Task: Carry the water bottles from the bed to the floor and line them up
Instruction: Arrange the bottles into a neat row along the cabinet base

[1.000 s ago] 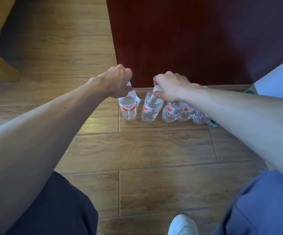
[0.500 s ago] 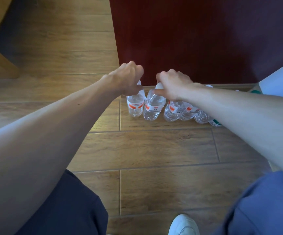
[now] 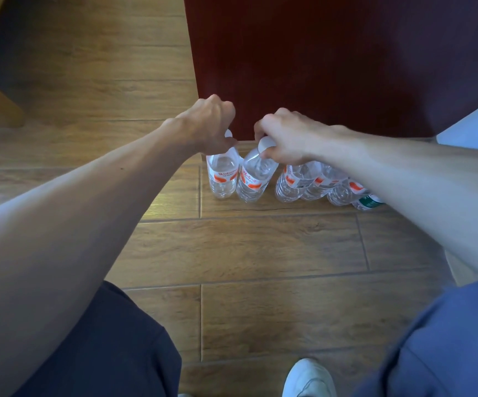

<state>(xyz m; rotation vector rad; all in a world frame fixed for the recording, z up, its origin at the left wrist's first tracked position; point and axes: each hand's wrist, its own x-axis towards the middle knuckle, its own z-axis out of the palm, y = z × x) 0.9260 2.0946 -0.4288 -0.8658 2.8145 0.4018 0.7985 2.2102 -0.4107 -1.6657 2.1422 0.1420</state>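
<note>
The left hand [image 3: 209,124] has its grip clamped over the cap of the leftmost bottle [image 3: 222,176], and the right hand [image 3: 286,138] has its grip clamped on the neck of the second bottle [image 3: 253,179]. Both bottles stand side by side on the wooden floor [image 3: 260,247]. They form the left end of a row of bottles [image 3: 298,181] along a dark red panel [image 3: 318,67].

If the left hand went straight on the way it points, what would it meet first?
The left hand would likely meet the dark red panel behind the bottles; depth unclear.
</note>
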